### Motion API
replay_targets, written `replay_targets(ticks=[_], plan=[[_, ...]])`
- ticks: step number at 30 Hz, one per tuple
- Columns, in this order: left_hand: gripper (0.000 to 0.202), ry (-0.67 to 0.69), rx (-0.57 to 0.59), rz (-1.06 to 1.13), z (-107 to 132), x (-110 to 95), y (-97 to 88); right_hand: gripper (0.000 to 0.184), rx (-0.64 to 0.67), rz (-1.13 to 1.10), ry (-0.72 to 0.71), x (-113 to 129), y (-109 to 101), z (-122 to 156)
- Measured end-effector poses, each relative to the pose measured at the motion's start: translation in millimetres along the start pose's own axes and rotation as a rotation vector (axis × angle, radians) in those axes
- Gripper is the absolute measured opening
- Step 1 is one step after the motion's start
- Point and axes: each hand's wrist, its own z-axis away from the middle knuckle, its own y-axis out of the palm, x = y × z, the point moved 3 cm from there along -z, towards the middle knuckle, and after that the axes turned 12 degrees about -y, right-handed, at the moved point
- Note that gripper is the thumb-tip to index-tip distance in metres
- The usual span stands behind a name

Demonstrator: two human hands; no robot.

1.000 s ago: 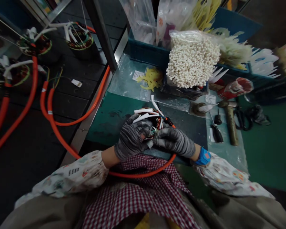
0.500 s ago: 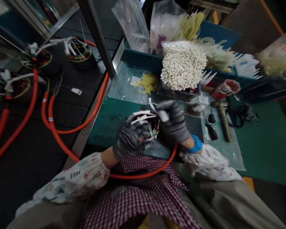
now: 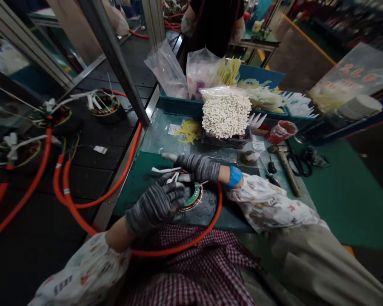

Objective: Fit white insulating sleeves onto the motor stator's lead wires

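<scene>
Head view. My left hand [image 3: 155,206], in a grey striped glove, lies curled over the near side of a wound stator ring [image 3: 191,196] that sits on the green table [image 3: 344,199] close to its near edge; the fingers [image 3: 174,196] are closed loosely on the ring's rim and steady it. My right hand [image 3: 198,166], gloved alike and with a blue wristband [image 3: 234,177] at the wrist, stretches leftward over the far side of the ring, palm down, its fingers nearly straight and spread only a little. One fingertip points toward the table's left edge. Whether that hand pinches anything I cannot tell; white sleeved leads [image 3: 164,170] run out from under it toward the left. An orange cable [image 3: 210,221] loops from the ring round the near edge and off over the left edge to the dark conveyor surface [image 3: 92,170], where other wound rings [image 3: 107,104] stand.

Toward the far edge stand a bag of white tubes [image 3: 226,112], loose yellow slips [image 3: 188,131] on clear film, and a blue bin [image 3: 185,106] holding further bags. A hammer [image 3: 285,168] and scissors [image 3: 300,161] lie to the right of the ring.

Step in hand, as I judge it: dressing the leads of the ring, with the left hand fixing the work and the right drawing the leads out flat. The next move would call for a firm hold by the left hand, so the ring does not turn, and a fine pinch by the right on a single lead.
</scene>
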Motion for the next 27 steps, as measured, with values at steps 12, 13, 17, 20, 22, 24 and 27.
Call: replay_targets(ticks=[12,13,17,20,22,24,27], plan=[[0.005,-0.270,-0.174,-0.043,14.6,-16.1,33.4,0.010,-0.383,0.983,0.417,-4.0,-70.3,22.0],[0.005,-0.265,-0.165,-0.031,14.7,-15.6,34.4,0.008,-0.409,0.949,0.405,-5.7,-68.6,20.2],[0.006,-0.214,-0.181,-0.015,18.0,-9.4,38.1,0.010,-0.493,0.664,0.165,0.5,-66.0,18.1],[0.003,-0.194,-0.151,0.026,19.3,-4.3,41.5,0.006,-0.639,0.330,0.025,27.0,-74.6,27.1],[0.002,-0.190,-0.151,0.042,18.3,-3.5,41.0,0.008,-0.838,0.141,0.042,54.7,-83.9,40.1],[0.005,-0.180,-0.165,0.034,16.4,-4.8,38.7,0.007,-0.982,0.062,0.104,84.8,-88.4,55.3],[0.007,-0.146,-0.175,0.001,13.7,-7.9,35.8,0.005,-0.695,-0.162,0.263,112.8,-69.1,70.6]])
